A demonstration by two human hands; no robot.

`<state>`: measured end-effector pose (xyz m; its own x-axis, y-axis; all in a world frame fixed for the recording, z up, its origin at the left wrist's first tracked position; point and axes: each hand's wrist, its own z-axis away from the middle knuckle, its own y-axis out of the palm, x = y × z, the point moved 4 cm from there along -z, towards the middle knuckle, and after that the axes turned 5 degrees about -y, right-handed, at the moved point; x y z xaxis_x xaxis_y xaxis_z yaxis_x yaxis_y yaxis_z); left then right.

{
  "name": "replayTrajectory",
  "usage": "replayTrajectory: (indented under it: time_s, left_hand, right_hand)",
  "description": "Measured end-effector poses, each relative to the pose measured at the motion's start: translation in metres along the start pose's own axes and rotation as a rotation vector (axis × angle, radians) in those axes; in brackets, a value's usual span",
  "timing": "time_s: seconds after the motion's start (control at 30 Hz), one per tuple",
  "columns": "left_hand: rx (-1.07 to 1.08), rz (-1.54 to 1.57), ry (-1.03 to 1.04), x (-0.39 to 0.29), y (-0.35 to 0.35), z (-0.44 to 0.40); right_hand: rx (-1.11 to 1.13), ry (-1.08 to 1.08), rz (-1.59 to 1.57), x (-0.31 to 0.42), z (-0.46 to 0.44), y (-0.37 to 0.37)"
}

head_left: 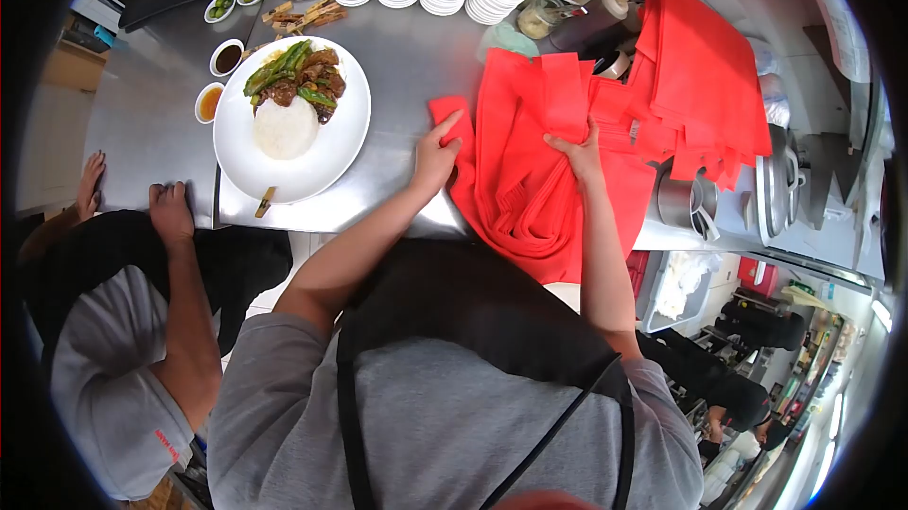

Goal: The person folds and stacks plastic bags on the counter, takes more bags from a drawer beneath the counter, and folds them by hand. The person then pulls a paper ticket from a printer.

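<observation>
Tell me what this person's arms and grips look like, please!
The sleeves are short and plain grey, with no markings that I can see. The forearms below are bare: no watch or bracelet shows. The left grip and right grip are bare hands, with no gloves or rings that I can see.

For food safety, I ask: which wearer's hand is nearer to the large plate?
Left: the left hand is right of the large plate; the right hand is farther right, on red fabric.
</observation>
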<state>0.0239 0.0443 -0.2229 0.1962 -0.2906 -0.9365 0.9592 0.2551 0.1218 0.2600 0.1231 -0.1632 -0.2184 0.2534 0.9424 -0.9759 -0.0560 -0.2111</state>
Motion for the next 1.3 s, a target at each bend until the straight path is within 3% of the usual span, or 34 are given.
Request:
replayTrajectory:
  time_s: [0.03, 0.1, 0.2, 0.33, 0.4, 0.43, 0.5, 0.57, 0.67, 0.8, 0.9, 1.07, 1.3]
  left_hand:
    - [0.0, -0.004, -0.006, 0.009, 0.001, -0.003]
    - [0.065, -0.11, 0.239, 0.005, 0.008, -0.006]
    - [0.224, -0.166, 0.068, -0.007, 0.014, 0.01]
    - [0.231, -0.117, 0.059, -0.001, 0.015, 0.018]
    - [0.27, 0.053, -0.032, -0.008, 0.016, 0.026]
    - [0.274, 0.051, -0.039, -0.001, 0.016, 0.025]
    - [0.267, 0.094, 0.004, 0.015, 0.015, 0.015]
    - [0.253, 0.023, 0.036, 0.017, 0.013, 0.012]
    - [0.183, -0.142, 0.144, 0.003, 0.012, 0.016]
    - [0.106, -0.304, 0.288, -0.026, 0.011, 0.03]
    - [0.072, -0.342, 0.261, -0.045, 0.0, 0.04]
    - [0.134, -0.094, 0.17, -0.072, -0.008, 0.058]
    - [0.062, 0.083, 0.319, -0.142, -0.054, 0.082]
  right_hand:
    - [0.0, 0.006, -0.002, 0.001, 0.001, 0.001]
    - [-0.019, 0.041, 0.058, 0.006, 0.003, 0.001]
    - [-0.007, -0.073, 0.096, 0.023, 0.01, 0.008]
    - [-0.025, -0.125, 0.025, 0.059, 0.044, 0.025]
    - [-0.106, -0.654, 0.916, 0.091, 0.082, 0.041]
    - [-0.107, -0.645, 0.916, 0.095, 0.097, 0.048]
    - [0.087, -0.724, 1.253, 0.1, 0.126, 0.076]
    - [0.157, -0.72, 1.193, 0.101, 0.14, 0.087]
    - [0.497, -0.832, 1.401, 0.085, 0.147, 0.103]
    - [0.634, -0.798, 1.527, 0.079, 0.142, 0.11]
    - [0.703, -0.718, 1.564, 0.072, 0.135, 0.112]
    - [0.81, -0.685, 1.608, 0.073, 0.13, 0.115]
    - [0.916, -0.587, 1.613, 0.069, 0.111, 0.116]
